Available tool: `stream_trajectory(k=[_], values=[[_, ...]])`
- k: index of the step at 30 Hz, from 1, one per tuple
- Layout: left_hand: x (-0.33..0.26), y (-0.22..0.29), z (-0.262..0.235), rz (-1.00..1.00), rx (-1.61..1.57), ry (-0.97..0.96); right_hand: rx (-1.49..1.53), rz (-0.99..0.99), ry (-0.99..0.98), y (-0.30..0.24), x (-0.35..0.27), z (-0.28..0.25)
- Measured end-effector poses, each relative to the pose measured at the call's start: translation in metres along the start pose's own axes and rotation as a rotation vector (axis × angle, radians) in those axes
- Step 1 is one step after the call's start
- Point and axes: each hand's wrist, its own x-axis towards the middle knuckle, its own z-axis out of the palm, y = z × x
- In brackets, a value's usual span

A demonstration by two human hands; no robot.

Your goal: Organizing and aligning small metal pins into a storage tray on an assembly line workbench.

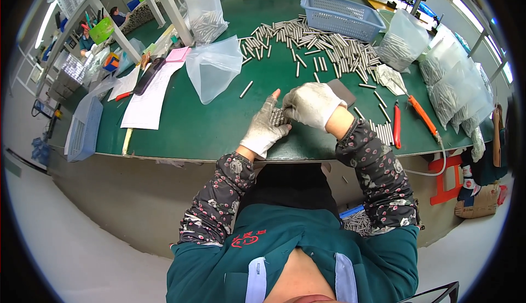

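Left hand (263, 132) closed around a bundle of metal pins (278, 117), just above the table's near edge. Right hand (313, 104) at the bundle, fingers bent; its fingertips are hidden, so we cannot tell whether it grips one. Clear bags of pins: one upper left (201, 0), one beside the blue basket (342, 22), several at right (472, 75), overlapping. Below the table we note a blue-rimmed bin (351, 211) of pins, partly covered by the right sleeve (379, 179). Red lettering on the shirt (307, 223); print on the white paper (143, 108) too faint for us.
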Motion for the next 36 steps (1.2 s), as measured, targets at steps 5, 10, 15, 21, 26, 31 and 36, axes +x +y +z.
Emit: stream_trajectory(k=[5,10,15,21,26,31,36], values=[[-0.001,0.001,0.0,-0.007,-0.052,0.001,-0.128,0.012,-0.099,-0.011,0.011,-0.012],[-0.005,0.018,0.003,-0.045,0.076,0.026,-0.191,-0.01,-0.136,-0.014,0.014,-0.016],[-0.002,-0.004,0.001,-0.022,-0.158,-0.015,-0.26,-0.055,-0.183,-0.016,0.014,-0.01],[0.001,-0.005,0.002,0.049,-0.026,0.007,-0.269,-0.139,-0.046,-0.01,0.006,0.0],[0.002,-0.005,0.002,0.07,0.037,0.027,-0.37,-0.174,-0.078,-0.016,0.005,-0.001],[0.002,-0.007,0.003,0.12,0.016,0.035,-0.388,-0.248,0.024,-0.01,0.003,0.009],[-0.004,0.016,-0.001,0.014,0.162,0.017,0.084,-0.122,0.226,0.009,-0.011,0.007]])
